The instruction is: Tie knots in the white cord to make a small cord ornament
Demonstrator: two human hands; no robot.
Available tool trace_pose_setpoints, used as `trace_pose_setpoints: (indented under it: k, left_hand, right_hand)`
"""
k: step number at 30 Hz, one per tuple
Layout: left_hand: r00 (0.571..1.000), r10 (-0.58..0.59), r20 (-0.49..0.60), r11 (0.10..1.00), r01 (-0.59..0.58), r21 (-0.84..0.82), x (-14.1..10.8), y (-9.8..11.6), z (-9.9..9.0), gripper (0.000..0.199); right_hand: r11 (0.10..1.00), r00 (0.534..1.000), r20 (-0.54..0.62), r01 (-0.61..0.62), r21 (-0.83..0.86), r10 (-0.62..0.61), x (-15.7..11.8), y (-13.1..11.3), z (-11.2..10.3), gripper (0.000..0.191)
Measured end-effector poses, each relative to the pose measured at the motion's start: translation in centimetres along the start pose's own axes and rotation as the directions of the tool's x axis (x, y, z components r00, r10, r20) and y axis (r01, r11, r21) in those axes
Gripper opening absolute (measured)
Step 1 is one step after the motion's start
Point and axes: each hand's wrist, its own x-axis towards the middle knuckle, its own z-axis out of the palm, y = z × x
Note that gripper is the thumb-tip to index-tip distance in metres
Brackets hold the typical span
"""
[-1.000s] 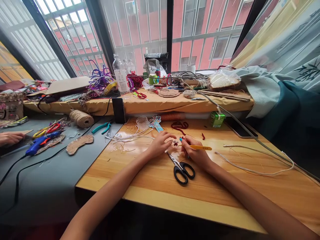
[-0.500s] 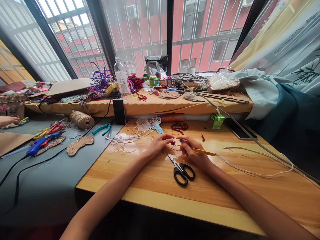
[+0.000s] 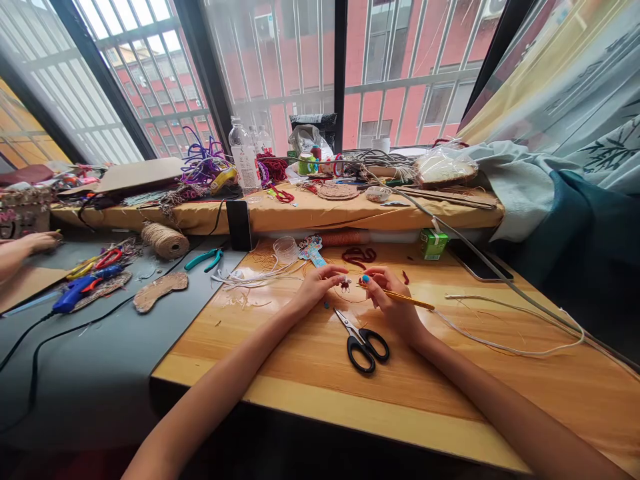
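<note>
My left hand [image 3: 321, 285] is closed, with thumb and forefinger pinching a small dark red and white piece [image 3: 345, 285]. In my right hand [image 3: 393, 303] lies a slim yellow tool [image 3: 413, 300] that looks like tweezers, held like a pen with its tip towards the left hand. A small gap separates the tip from the red and white piece. A thin brown thread curves below, between the hands. Black-handled scissors [image 3: 363, 340] lie slightly open on the wooden table [image 3: 280, 360] just in front of the hands.
At the far left, another person's hand [image 3: 43, 241] is over the grey table [image 3: 115, 373], near a blue glue gun [image 3: 75, 293]. Twine [image 3: 165, 240], teal pliers [image 3: 203, 259], white cords [image 3: 250, 277] and dark red yarn [image 3: 359, 256] lie around. A phone [image 3: 480, 259] rests right.
My right hand has drawn slightly to the right with the yellow tool, widening the gap between my hands. The other person's hand has moved further into view at the left.
</note>
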Motion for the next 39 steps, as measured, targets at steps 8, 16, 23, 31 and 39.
trace_pose_setpoints:
  k: [8, 16, 23, 31, 39]
  left_hand:
    - [0.956, 0.261, 0.133, 0.637, -0.275, 0.720, -0.69, 0.10, 0.46, 0.019]
    - [0.909, 0.265, 0.323, 0.451, -0.413, 0.791, -1.02, 0.16, 0.46, 0.017]
    - [0.881, 0.380, 0.282, 0.495, -0.451, 0.743, -0.83, 0.19, 0.40, 0.023]
    - [0.847, 0.328, 0.419, 0.405, -0.526, 0.747, -0.93, 0.10, 0.13, 0.020]
    - [0.851, 0.322, 0.414, 0.418, -0.521, 0.744, -0.98, -0.07, 0.10, 0.020]
  right_hand:
    - [0.983, 0.989, -0.065, -0.122, 0.135, 0.132, 0.40, 0.02, -0.24, 0.034]
    - [0.990, 0.985, -0.093, -0.143, -0.007, 0.142, 0.35, -0.04, -0.02, 0.032]
    - [0.986, 0.982, -0.104, -0.162, -0.028, 0.158, 0.40, -0.23, 0.06, 0.026]
    - [0.993, 0.994, 0.037, -0.104, -0.050, 0.106, 0.31, 0.47, 0.32, 0.017]
    - [0.994, 0.996, 0.060, -0.066, -0.088, 0.071, 0.22, 0.26, 0.39, 0.018]
